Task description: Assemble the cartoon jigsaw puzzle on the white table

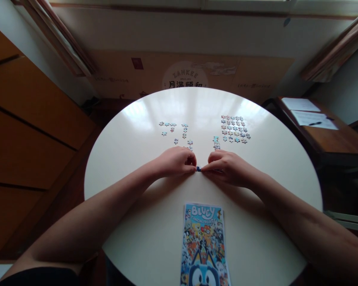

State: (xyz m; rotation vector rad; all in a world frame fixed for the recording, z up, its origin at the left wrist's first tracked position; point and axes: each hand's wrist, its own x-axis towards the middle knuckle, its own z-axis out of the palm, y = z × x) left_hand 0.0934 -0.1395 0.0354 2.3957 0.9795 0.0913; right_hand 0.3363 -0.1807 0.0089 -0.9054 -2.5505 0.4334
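A small dark blue jigsaw piece (198,169) lies on the white table between my hands; whether it is one piece or two joined cannot be made out. My left hand (177,161) has thumb and fingertips closed on its left side. From the right, my right hand (230,167) pinches the other side, fingers curled. Just beyond the right hand are a few joined puzzle pieces (216,143), partly hidden by it. Loose puzzle pieces (185,129) are scattered beyond the left hand, some partly covered by it.
Rows of loose pieces (234,128) are laid out at the far right of the round table (122,151). A Bluey picture sheet (204,244) lies near the front edge. A brown side table (346,137) with papers (312,119) stands at the right.
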